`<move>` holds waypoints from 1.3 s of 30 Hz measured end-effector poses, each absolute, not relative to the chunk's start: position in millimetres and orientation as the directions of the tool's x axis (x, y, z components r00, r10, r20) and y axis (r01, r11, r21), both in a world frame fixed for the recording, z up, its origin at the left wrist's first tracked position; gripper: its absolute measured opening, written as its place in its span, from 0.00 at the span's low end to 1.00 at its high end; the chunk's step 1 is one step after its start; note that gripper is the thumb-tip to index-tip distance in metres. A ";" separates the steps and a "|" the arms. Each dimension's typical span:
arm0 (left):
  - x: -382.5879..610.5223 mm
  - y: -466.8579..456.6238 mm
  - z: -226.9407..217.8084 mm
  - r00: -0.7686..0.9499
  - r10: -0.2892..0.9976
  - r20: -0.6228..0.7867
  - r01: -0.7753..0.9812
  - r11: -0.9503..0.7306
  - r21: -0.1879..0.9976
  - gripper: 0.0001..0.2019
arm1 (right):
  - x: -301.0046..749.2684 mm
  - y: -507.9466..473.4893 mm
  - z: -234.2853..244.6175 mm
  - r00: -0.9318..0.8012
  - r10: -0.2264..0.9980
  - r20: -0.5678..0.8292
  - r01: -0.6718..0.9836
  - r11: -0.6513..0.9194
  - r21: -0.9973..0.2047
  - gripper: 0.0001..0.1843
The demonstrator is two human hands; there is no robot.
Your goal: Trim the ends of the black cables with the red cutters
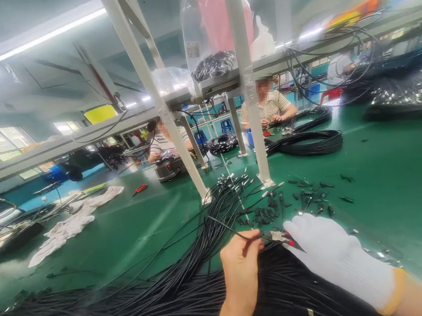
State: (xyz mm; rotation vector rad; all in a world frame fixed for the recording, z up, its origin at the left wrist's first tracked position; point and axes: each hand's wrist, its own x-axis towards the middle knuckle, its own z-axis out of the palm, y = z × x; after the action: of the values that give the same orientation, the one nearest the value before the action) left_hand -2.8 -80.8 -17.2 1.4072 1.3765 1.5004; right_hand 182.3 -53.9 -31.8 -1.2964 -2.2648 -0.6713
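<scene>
Cable, thin and black, rose from the pile on the green table into the bare left hand, pinched shut near its end. It looked light and limp, best gripped close to the tip. The gloved right hand clenched 1 red-handled cutter at it. Piled cables were uncountable; 2 co-workers sat beyond.

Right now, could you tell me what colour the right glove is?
The glove is white, with a yellow cuff; head view.
</scene>
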 end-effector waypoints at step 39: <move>-0.1 -76.9 -34.1 0.084 0.563 0.823 0.771 -0.560 0.304 0.12 | 161.0 -60.2 -20.6 -0.381 0.861 0.336 0.924 0.364 0.115 0.04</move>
State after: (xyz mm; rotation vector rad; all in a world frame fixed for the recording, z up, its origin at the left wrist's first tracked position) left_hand -0.1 -76.9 -34.1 2.4555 1.5407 1.6804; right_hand 161.0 -60.2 -20.6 -1.6030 -2.4066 -0.4215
